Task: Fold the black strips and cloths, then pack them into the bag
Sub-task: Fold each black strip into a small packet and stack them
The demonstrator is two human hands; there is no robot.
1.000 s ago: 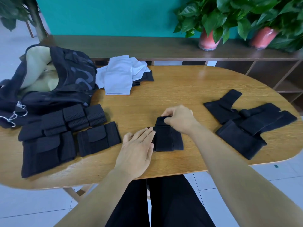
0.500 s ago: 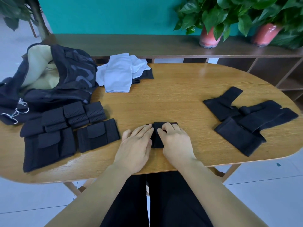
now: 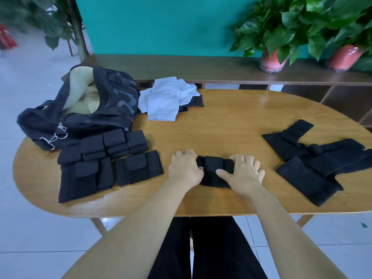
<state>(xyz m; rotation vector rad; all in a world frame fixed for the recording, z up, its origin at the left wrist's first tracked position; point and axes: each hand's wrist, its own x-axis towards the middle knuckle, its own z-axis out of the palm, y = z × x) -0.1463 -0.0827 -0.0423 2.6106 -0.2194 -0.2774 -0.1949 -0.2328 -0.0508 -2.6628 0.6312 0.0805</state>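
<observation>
- My left hand [image 3: 185, 171] and right hand [image 3: 242, 174] grip the two ends of one folded black strip [image 3: 214, 172], fingers curled over its far edge and thumbs on top, so the fold stays flat and does not spring open.
- That strip lies on the surface [image 3: 231, 125] at 6 o'clock, close to me, where I can press straight down.
- The folded pile [image 3: 104, 164] sits at 9 o'clock, just beside the bag [image 3: 84, 117] at 10 o'clock, whose mouth gapes open; I judge that makes for short packing moves.
- The unfolded strips [image 3: 314, 158] wait at 3 o'clock, well apart from the finished ones.
- Pale cloths [image 3: 167, 99] lie at 12 o'clock, beside the bag.
</observation>
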